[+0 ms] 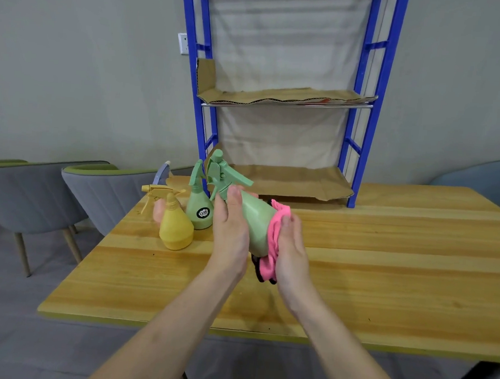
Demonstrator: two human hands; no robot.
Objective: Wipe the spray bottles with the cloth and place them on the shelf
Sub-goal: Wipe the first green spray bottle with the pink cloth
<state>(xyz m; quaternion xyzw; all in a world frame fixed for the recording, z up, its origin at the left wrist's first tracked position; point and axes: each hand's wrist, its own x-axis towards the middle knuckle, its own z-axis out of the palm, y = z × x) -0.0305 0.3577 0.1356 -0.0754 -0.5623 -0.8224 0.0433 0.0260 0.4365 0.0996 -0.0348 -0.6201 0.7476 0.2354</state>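
Your left hand [230,232] grips the green bottle [257,222]; your right hand [290,248] presses the cloth [275,235] to it. Wiping underway; next, the shelf [282,95] behind.

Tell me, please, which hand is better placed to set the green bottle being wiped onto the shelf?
Left, probably. The left hand grips the green spray bottle near its neck, while the right hand is busy pressing the pink cloth against its body. The shelf stands straight ahead on the table.
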